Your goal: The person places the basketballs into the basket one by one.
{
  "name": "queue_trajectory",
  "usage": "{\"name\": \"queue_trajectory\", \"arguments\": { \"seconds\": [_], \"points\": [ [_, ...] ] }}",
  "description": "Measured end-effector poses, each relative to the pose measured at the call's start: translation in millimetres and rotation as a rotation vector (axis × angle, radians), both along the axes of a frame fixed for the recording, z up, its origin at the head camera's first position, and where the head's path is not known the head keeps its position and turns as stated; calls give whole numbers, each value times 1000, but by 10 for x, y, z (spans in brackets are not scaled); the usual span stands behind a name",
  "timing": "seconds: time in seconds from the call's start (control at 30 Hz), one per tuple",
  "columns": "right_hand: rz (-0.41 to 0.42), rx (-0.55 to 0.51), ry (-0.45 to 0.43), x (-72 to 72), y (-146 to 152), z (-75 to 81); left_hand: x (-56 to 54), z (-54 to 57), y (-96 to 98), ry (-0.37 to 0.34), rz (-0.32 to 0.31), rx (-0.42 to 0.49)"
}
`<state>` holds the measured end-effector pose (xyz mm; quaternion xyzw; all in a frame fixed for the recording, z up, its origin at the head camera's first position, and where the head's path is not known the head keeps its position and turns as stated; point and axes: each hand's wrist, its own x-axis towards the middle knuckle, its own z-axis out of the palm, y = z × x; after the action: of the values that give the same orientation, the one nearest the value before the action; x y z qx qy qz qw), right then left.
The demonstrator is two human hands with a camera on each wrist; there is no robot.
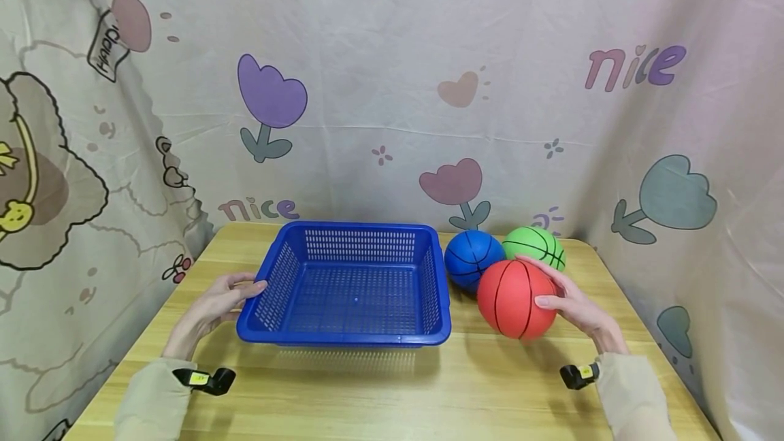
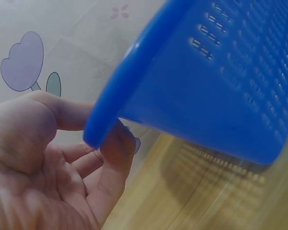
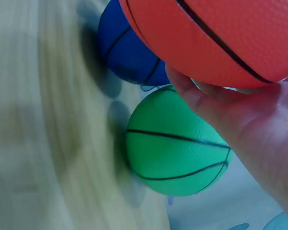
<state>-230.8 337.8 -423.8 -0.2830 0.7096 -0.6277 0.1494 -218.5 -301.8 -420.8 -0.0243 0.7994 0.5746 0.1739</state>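
In the head view a blue plastic basket [image 1: 343, 340] with mesh sides and nothing inside stands left of centre. My left hand [image 1: 222, 299] grips its left rim, thumb on top and fingers curled beneath, as the left wrist view shows of the basket [image 2: 182, 105]. On the right, my right hand [image 1: 578, 308] holds a red ball [image 1: 516, 299] with black lines, its fingers and thumb spread around the right side. The red ball [image 3: 221, 38] appears raised off the table in the right wrist view. Behind it rest a blue ball [image 1: 470, 257] and a green ball [image 1: 534, 245].
The wooden table [image 1: 343, 400] carries the basket and balls. A printed cloth [image 1: 367, 175] with flowers hangs behind the table and at both sides. The blue ball sits close beside the basket's right wall.
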Motion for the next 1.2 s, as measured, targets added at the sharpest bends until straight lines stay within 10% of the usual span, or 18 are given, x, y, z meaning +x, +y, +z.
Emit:
{"name": "queue_trajectory", "arguments": {
  "seconds": [1.2],
  "points": [
    [-275,77,61,-396,-1336,821,-24,-1,-31,-20,-26,-17]
  ]
}}
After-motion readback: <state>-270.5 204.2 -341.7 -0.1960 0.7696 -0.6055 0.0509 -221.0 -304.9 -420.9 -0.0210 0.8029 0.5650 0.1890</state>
